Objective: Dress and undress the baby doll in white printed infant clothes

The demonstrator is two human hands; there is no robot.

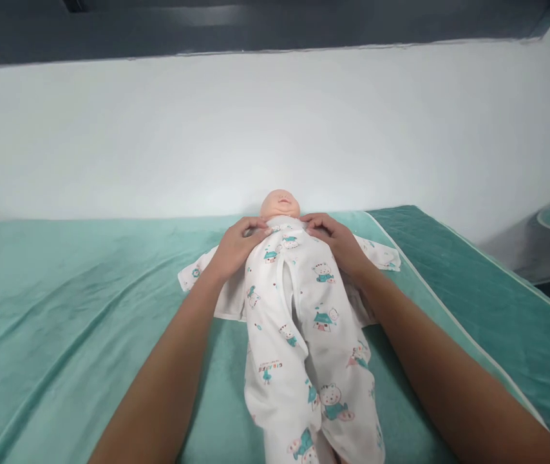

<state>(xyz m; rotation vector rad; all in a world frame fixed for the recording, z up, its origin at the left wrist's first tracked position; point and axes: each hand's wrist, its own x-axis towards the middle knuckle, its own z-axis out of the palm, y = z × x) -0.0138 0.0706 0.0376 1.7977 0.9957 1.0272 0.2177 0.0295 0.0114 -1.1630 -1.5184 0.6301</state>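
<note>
Grip: LH [243, 243], RH [335, 240] poss. pinching clothes [279, 303]; wht, teal cartoon-print, wrinkled

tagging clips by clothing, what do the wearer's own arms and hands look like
The left hand and right hand are ungloved, with no ring visible. The left forearm and right forearm are bare to the picture's edge: no sleeve, watch or bracelet shows.
</note>
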